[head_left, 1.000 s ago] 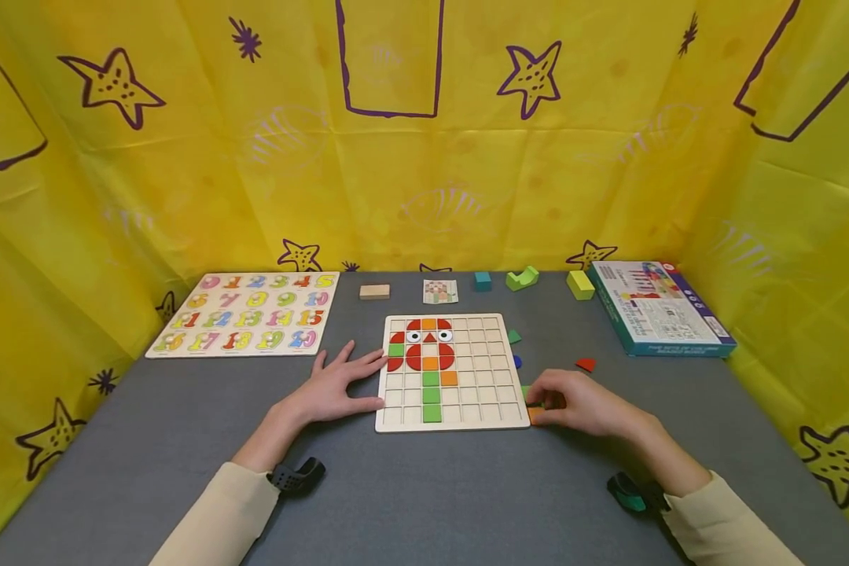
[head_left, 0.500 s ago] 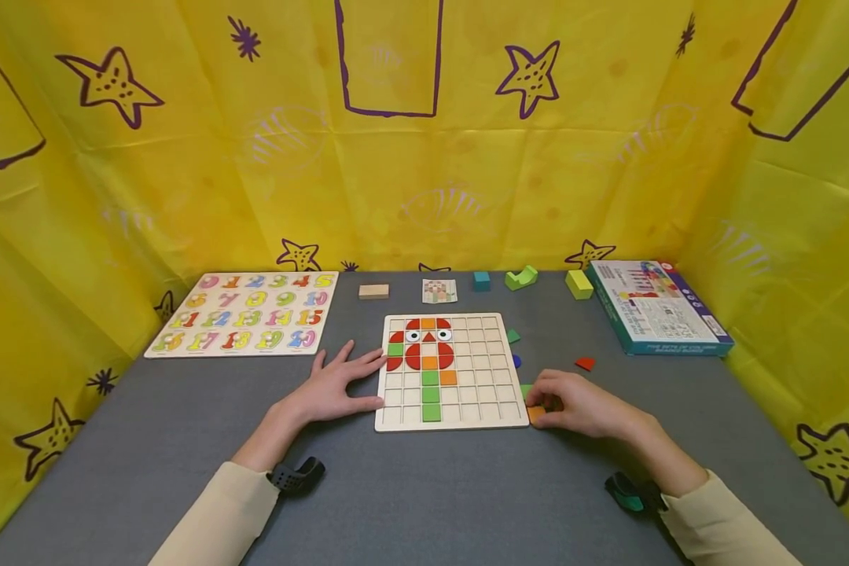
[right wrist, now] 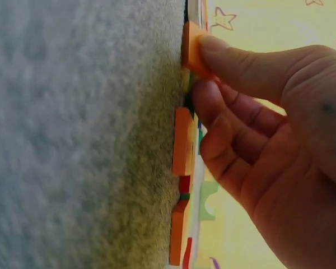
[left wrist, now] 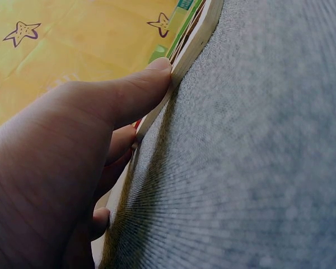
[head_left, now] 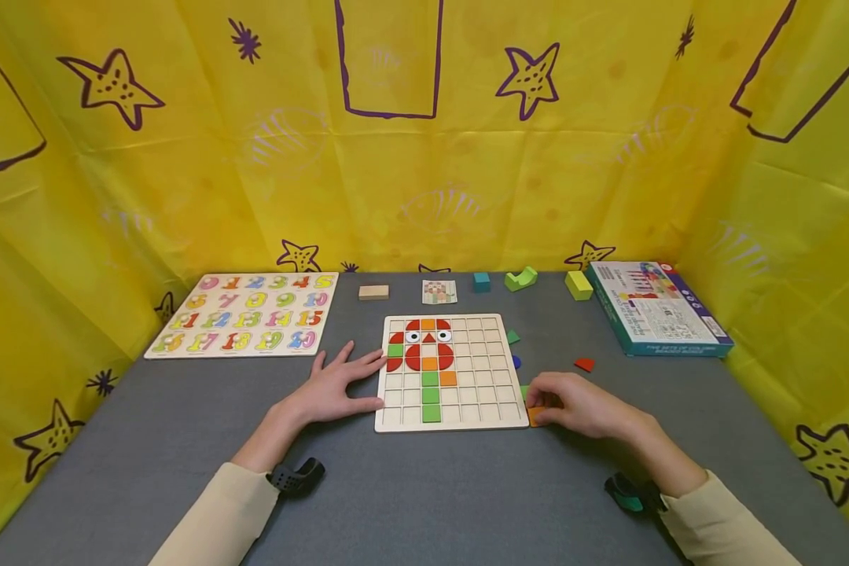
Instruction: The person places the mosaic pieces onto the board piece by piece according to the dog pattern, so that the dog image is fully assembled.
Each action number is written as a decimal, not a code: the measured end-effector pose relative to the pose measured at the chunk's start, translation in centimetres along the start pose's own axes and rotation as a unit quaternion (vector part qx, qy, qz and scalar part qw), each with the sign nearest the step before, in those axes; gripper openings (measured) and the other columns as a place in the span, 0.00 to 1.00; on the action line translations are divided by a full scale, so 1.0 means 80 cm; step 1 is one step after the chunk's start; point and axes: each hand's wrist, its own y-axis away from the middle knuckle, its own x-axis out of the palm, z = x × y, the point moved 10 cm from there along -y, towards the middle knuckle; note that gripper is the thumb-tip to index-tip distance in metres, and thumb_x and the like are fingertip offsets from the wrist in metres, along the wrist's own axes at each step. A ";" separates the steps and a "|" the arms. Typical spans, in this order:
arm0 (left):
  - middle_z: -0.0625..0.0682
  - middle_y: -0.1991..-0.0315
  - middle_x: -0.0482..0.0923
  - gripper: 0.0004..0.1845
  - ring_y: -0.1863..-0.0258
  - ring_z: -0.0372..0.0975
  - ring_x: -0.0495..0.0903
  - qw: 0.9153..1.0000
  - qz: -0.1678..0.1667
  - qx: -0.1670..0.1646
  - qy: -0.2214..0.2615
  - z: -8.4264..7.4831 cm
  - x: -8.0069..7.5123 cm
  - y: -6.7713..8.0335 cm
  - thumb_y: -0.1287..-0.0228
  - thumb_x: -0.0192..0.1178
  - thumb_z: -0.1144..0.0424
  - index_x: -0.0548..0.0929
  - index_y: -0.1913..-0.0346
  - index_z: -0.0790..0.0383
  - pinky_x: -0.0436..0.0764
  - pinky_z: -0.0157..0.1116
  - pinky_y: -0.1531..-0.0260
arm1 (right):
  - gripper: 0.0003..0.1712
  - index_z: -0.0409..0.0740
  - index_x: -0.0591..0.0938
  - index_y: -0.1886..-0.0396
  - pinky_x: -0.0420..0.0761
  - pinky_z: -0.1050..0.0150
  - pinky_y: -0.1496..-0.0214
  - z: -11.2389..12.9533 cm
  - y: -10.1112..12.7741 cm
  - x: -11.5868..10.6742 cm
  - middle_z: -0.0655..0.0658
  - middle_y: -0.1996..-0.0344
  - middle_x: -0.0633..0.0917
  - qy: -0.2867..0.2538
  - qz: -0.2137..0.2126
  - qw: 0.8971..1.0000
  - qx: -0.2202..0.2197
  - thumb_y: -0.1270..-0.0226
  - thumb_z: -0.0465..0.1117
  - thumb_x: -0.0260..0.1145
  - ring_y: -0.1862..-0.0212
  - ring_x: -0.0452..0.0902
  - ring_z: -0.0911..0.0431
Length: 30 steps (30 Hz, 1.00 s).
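A wooden grid board (head_left: 481, 393) lies flat on the table, its left part filled with red, green and orange tiles and two eye tiles. My left hand (head_left: 332, 387) rests with spread fingers at the board's left edge; in the left wrist view the thumb (left wrist: 140, 89) touches the rim. By the board's lower right corner, my right hand (head_left: 573, 402) pinches an orange square tile (right wrist: 195, 47) between thumb and fingers. Other orange tiles (right wrist: 182, 143) lie on the cloth below that hand. A green tile (head_left: 525, 391) shows partly behind the fingers.
A green triangle (head_left: 513, 337), a blue piece (head_left: 516, 362) and a red piece (head_left: 584, 364) lie right of the board. Behind stand a picture card (head_left: 439, 292) and several blocks (head_left: 482, 281). A number puzzle (head_left: 244, 314) is left, a box (head_left: 661, 310) right.
My right hand has barely shifted; a dark gap seen under its fingers earlier no longer shows, and the orange tile now shows at the fingertips. The left hand and board have stayed put.
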 end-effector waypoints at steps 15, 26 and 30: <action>0.44 0.22 0.58 0.45 0.22 0.60 0.40 1.000 -0.001 -0.001 -0.002 0.003 0.001 0.000 0.40 0.61 0.29 0.67 0.23 0.47 0.31 0.71 0.36 | 0.06 0.47 0.82 0.60 0.80 0.63 0.58 0.016 -0.016 -0.017 0.56 0.68 0.81 -0.039 -0.021 0.999 -0.009 0.33 0.34 0.71 0.64 0.76 0.59; 0.45 0.22 0.57 0.45 0.22 0.61 0.39 1.000 0.001 0.000 -0.001 0.001 0.000 -0.001 0.39 0.61 0.30 0.67 0.23 0.47 0.31 0.71 0.36 | 0.06 0.48 0.82 0.60 0.79 0.62 0.56 0.038 -0.072 0.008 0.57 0.66 0.80 -0.035 -0.016 0.999 -0.024 0.32 0.35 0.70 0.62 0.76 0.59; 0.45 0.22 0.58 0.45 0.22 0.60 0.39 1.000 0.001 -0.004 0.002 0.002 0.001 -0.001 0.39 0.61 0.30 0.67 0.23 0.47 0.30 0.71 0.36 | 0.06 0.47 0.82 0.59 0.78 0.62 0.57 0.049 -0.090 0.020 0.57 0.66 0.80 -0.042 -0.007 0.999 -0.029 0.32 0.35 0.70 0.62 0.75 0.59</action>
